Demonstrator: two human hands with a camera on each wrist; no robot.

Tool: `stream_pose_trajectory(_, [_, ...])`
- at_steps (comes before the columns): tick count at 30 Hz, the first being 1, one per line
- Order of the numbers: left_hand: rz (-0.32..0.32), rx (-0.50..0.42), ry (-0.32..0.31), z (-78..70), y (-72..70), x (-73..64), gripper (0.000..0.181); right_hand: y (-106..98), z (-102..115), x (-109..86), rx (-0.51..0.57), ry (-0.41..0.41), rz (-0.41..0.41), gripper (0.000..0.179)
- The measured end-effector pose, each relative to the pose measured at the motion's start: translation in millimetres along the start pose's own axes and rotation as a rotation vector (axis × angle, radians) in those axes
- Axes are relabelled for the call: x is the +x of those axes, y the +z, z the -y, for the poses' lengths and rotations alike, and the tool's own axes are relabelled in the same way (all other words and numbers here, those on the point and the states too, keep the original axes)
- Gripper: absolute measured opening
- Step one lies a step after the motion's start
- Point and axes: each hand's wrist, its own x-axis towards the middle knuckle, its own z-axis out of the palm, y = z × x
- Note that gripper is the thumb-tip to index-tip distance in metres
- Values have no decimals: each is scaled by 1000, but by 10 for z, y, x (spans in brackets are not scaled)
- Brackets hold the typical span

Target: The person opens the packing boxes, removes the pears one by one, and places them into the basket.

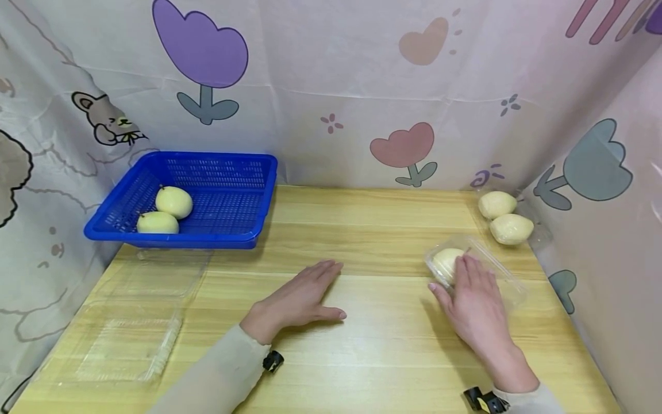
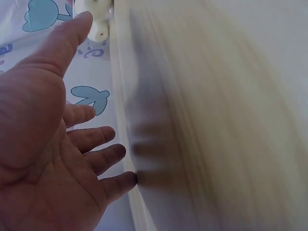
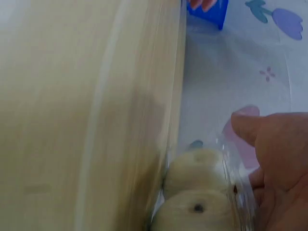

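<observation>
My right hand [image 1: 476, 310] lies with straight fingers across the top of a clear plastic box [image 1: 499, 264] on the right of the table. A pale yellow pear [image 1: 445, 261] shows inside it at the hand's edge; in the right wrist view two pears [image 3: 197, 211] sit side by side in the box, and the palm is against its lid. My left hand [image 1: 302, 299] hovers or rests near the table's middle, fingers extended, thumb apart, holding nothing. In the left wrist view its palm [image 2: 43, 154] is bare.
A blue basket [image 1: 266, 195] with two pears [image 1: 173, 202] stands at the back left. Before it lies an opened clear plastic box [image 1: 170, 345]. At the back right, another clear box [image 1: 542, 233] holds two pears [image 1: 511, 229]. A printed curtain [image 1: 320, 52] hangs behind the wooden table [image 1: 372, 356].
</observation>
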Motion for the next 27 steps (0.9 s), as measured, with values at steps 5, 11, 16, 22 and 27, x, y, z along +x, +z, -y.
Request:
stream_pose_trajectory(5, [7, -21, 3, -49, 5, 60, 103, 96, 169, 82, 34, -130, 2, 80])
stream_pose_trajectory(11, [4, -42, -14, -61, 18, 125, 106, 164, 363, 190, 35, -210, 85, 78])
stream_pose_trajectory(16, [-43, -69, -4, -71, 8, 175, 108, 203, 480, 262, 50, -265, 121, 77])
stream_pose_trajectory(22, [-64, -95, -15, -103, 1, 205, 109, 257, 573, 336, 100, -329, 122, 70])
stream_pose_trajectory(27, [-120, -82, 9, -166, -5, 296, 106, 303, 597, 401, 198, -395, 82, 56])
